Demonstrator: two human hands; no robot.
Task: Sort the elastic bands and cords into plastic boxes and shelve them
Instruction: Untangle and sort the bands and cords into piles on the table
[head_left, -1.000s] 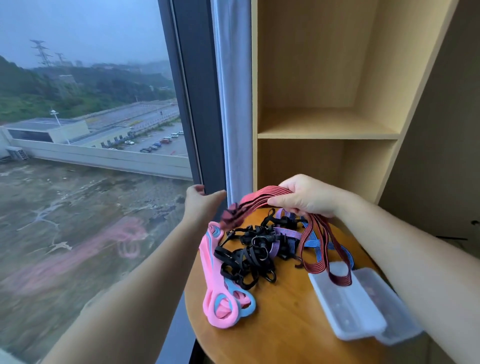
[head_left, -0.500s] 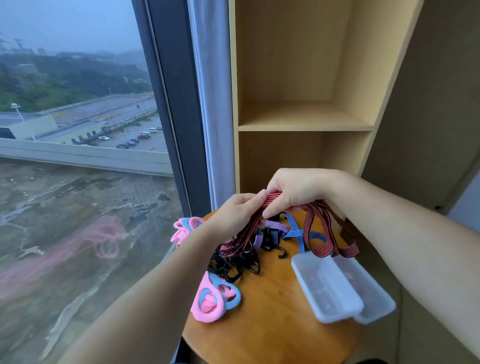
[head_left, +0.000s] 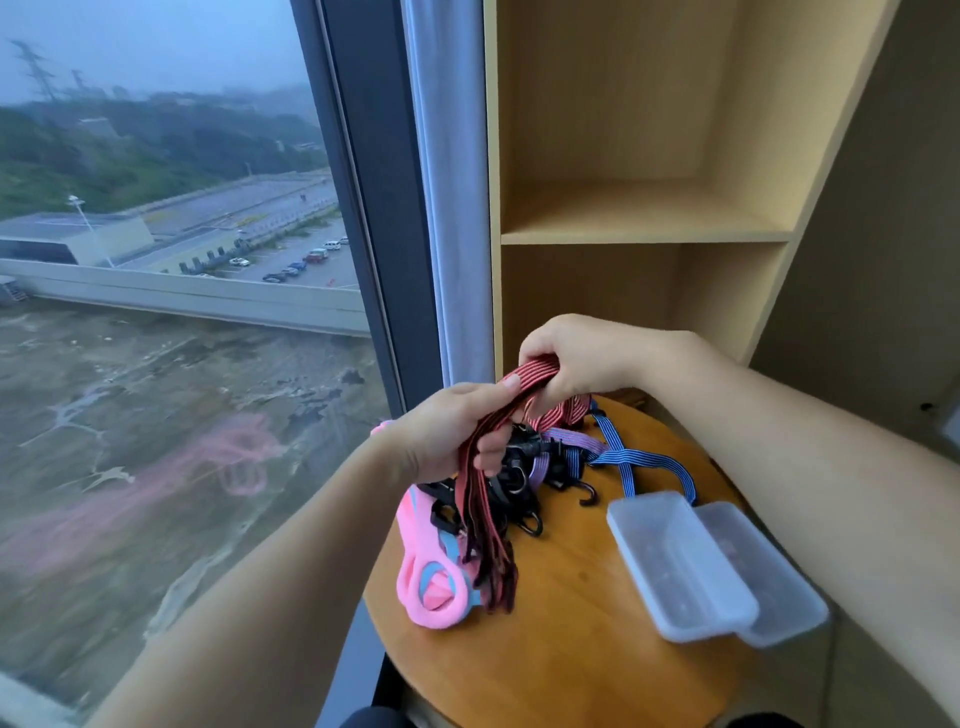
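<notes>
- Both hands hold one bundle of red striped cords. The right hand curls its fingers around the upper bend of the bundle. The left hand pinches the same cords just below and to the left, with the thumb on top and the other fingers curled under.
- Between the two grips the cords make a short arch. Below the left hand the loose ends hang down towards the round wooden table.
- Directly under the grips lies a tangle of black hooks. A purple cord is mixed into it, and a blue striped cord spreads out to the right of it.
- Below the left hand, a pink band lies at the left edge of the table with a light blue band inside its loop. The hanging red ends come down just beside them.
- Below and to the right of the grips, well apart from both hands, two clear plastic boxes lie on the table, one partly over the other. I cannot tell whether one of them is a lid.
- Behind the right hand stands a wooden shelf. Its board is above the grip.
- To the left of the left hand is a window.
</notes>
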